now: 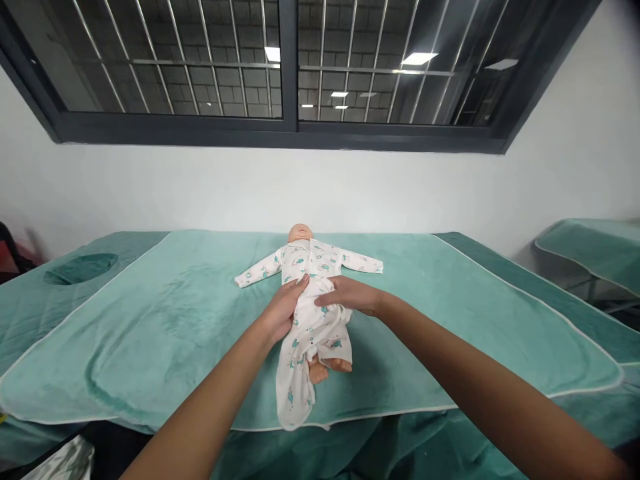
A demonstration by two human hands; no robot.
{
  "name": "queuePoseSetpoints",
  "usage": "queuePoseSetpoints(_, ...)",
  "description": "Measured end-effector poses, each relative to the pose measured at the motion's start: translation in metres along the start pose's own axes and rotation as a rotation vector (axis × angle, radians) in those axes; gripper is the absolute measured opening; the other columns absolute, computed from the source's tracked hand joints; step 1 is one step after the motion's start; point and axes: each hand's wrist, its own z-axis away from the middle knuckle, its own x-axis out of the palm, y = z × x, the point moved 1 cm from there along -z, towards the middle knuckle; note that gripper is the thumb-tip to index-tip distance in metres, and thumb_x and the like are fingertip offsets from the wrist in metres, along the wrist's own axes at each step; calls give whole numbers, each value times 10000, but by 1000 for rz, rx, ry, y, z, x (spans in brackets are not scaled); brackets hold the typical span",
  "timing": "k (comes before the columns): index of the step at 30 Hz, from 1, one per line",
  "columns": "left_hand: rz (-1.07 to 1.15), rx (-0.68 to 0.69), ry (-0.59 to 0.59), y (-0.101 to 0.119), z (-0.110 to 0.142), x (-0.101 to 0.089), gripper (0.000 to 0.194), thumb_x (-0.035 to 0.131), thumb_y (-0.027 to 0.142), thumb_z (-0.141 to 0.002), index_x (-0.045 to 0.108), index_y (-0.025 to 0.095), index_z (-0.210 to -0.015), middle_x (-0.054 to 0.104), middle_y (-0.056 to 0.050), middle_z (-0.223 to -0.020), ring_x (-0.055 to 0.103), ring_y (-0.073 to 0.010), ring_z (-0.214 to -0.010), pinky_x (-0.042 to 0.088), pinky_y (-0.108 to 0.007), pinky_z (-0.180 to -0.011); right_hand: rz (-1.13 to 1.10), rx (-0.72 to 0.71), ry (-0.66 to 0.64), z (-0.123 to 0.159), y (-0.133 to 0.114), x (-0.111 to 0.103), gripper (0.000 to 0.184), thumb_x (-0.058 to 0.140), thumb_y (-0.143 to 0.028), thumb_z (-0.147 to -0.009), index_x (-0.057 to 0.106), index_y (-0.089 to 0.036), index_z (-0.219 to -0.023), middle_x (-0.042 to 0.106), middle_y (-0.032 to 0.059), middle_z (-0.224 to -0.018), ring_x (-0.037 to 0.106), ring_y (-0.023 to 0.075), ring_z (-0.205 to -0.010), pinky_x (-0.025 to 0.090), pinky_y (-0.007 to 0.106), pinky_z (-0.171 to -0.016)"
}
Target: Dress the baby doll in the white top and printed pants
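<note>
A baby doll (300,233) lies on its back, its head toward the wall and its sleeved arms spread wide. It wears a white romper (313,320) with a small green print. My left hand (285,308) is closed on the romper at the waist, thumb on top. On the other side, my right hand (354,295) grips bunched romper fabric near the hip, its fingertips partly hidden in the folds. One romper leg (295,393) hangs flat and loose toward me. The doll's bare feet (319,371) stick out beside it.
A light green blanket (200,333) with pale edging covers the padded bed. At the left is a face hole (83,268) in the darker cover. Another green-covered surface (595,247) stands at the right. Behind are a white wall (225,187) and a barred window (290,67).
</note>
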Motion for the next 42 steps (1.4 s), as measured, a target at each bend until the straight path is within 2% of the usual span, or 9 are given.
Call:
queuePoseSetpoints(4, -182, -79, -169, 0, 9, -7, 434, 745, 442, -717, 690, 112, -993, 727, -109, -948, 666, -232, -859, 493, -313, -761, -212, -67, 72, -5, 3, -3, 344, 736, -343, -728, 690, -140, -1001, 718, 68, -897, 665, 195, -821, 509, 278, -724)
queuePoseSetpoints(9, 97, 45, 18, -8, 4, -3, 502, 724, 414, -750, 600, 152, -1160, 711, -117, -1041, 678, -244, -882, 517, -366, -810, -228, -24, -54, -7, 3, 3, 447, 741, -430, -735, 672, -151, -1078, 711, 92, -999, 668, 222, -899, 521, 312, -770)
queuePoseSetpoints(14, 169, -16, 88, -13, 1, -3, 576, 679, 516, -760, 582, 156, -1199, 691, -144, -1116, 679, -287, -915, 540, -403, -780, 3, 103, -199, -6, 4, 8, 400, 801, -342, -672, 707, -144, -1007, 715, 100, -1018, 664, 251, -942, 519, 353, -833)
queuePoseSetpoints(17, 61, -14, 105, -12, 5, -12, 555, 628, 580, -772, 646, 131, -1098, 711, -137, -1069, 676, -276, -910, 533, -367, -773, -150, 25, -59, -9, 10, 7, 411, 784, -309, -689, 687, -157, -1059, 713, 86, -1033, 664, 236, -949, 520, 348, -853)
queuePoseSetpoints(19, -48, -29, 25, -12, 8, -17, 492, 709, 501, -734, 669, 127, -1051, 727, -120, -1021, 675, -266, -911, 522, -335, -780, -285, -30, 63, -13, 16, 5, 407, 761, -322, -721, 675, -150, -1079, 716, 92, -1012, 674, 223, -900, 531, 331, -818)
queuePoseSetpoints(22, -75, -48, -87, -18, 12, -20, 491, 789, 356, -682, 655, 137, -1101, 730, -107, -1011, 680, -256, -892, 517, -321, -782, -357, -69, 117, -15, 21, 4, 418, 755, -372, -737, 675, -133, -1071, 717, 107, -981, 677, 216, -846, 534, 307, -754)
queuePoseSetpoints(30, 333, 70, 108, -31, 8, -13, 529, 744, 318, -734, 571, 176, -1212, 728, -86, -975, 699, -227, -818, 539, -337, -779, -68, 104, -259, -10, 11, 10, 479, 838, -326, -629, 697, -157, -1054, 719, 67, -954, 664, 233, -899, 519, 324, -776)
queuePoseSetpoints(37, 285, 43, 117, -32, 7, -9, 522, 675, 453, -783, 595, 144, -1197, 725, -107, -938, 688, -225, -777, 530, -323, -733, -397, -81, -42, -20, 24, 10, 446, 761, -384, -730, 676, -128, -1085, 702, 114, -1016, 666, 231, -889, 508, 369, -849)
queuePoseSetpoints(42, 97, 128, 308, -30, 12, -12, 528, 705, 487, -734, 622, 157, -1137, 718, -69, -930, 658, -186, -746, 494, -259, -653, -176, -3, -203, -17, 21, 15, 457, 752, -424, -731, 675, -147, -1086, 701, 86, -1017, 651, 217, -916, 498, 343, -839)
